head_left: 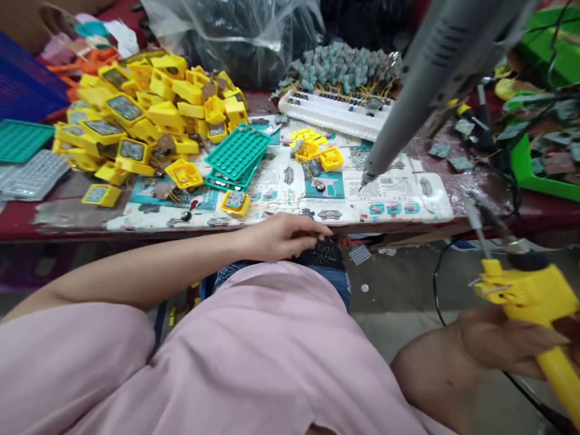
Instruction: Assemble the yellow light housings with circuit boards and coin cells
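Note:
My left hand (290,237) rests over my lap, just below the table's front edge. Its fingers are loosely stretched out and hold nothing, lying by a dark patch of cloth with a star shape. At the right, my right hand (502,341) is wrapped round a yellow soldering gun (528,290), blurred, with its metal tip pointing up toward the table. Nearest to my left hand on the table is a yellow housing (235,202) with a grey insert. Beyond it lie two stacked green trays (240,154) and several open yellow housings (330,158).
A large pile of yellow housings (149,115) covers the back left. Small circuit boards crowd a white rack (335,115). A grey electric screwdriver (417,90) hangs over the table. A green bin (548,175) with boards stands right; a black cable (437,290) hangs down.

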### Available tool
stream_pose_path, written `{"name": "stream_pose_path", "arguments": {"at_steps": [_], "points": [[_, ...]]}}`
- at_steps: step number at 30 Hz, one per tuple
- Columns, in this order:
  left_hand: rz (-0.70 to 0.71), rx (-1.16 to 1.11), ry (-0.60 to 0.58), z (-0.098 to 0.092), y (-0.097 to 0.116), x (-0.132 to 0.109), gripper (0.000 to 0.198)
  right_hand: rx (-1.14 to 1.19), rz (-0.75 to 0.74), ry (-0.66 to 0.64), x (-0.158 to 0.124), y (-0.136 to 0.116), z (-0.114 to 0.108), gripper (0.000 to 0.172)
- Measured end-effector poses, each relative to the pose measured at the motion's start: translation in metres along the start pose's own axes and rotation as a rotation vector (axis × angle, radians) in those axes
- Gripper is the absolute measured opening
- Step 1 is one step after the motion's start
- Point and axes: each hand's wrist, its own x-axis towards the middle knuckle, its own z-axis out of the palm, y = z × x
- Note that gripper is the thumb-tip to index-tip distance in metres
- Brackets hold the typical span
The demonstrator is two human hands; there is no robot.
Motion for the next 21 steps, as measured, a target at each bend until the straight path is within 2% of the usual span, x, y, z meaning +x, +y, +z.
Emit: {"name": "stream_pose_path", "arguments": {"at_steps": [2, 4, 7, 9, 11, 14, 16, 18, 21], "points": [[-0.030, 0.156, 0.192, -0.015, -0.014, -0.010, 0.038, -0.010, 0.006, -0.024, -0.004, -0.020, 0.029, 0.064], [-0.061, 0.296, 0.345, -0.024, -0.026, -0.009, 0.039, -0.024, -0.016, -0.047, -0.003, -0.032, 0.056, 0.061], [-0.072, 0.551, 0.452, -0.027, -0.041, 0.006, 0.033, 0.019, -0.204, 0.011, 0.001, -0.035, 0.080, 0.056], [-0.078, 0.736, 0.467, -0.028, -0.047, 0.016, 0.029, 0.078, -0.353, 0.027, 0.003, -0.031, 0.085, 0.052], [-0.094, 0.874, 0.471, -0.029, -0.052, 0.022, 0.032, 0.122, -0.418, -0.063, 0.002, -0.028, 0.086, 0.045], [-0.114, 0.944, 0.457, -0.033, -0.053, 0.021, 0.040, 0.114, -0.401, -0.273, -0.001, -0.029, 0.088, 0.039], [-0.110, 0.936, 0.437, -0.036, -0.054, 0.016, 0.039, 0.051, -0.365, -0.348, -0.003, -0.033, 0.093, 0.039], [-0.109, 0.921, 0.422, -0.039, -0.054, 0.011, 0.036, 0.017, -0.322, -0.367, -0.004, -0.039, 0.099, 0.039], [-0.117, 0.888, 0.420, -0.041, -0.057, 0.009, 0.035, 0.092, -0.281, -0.338, -0.007, -0.047, 0.110, 0.041]]}}
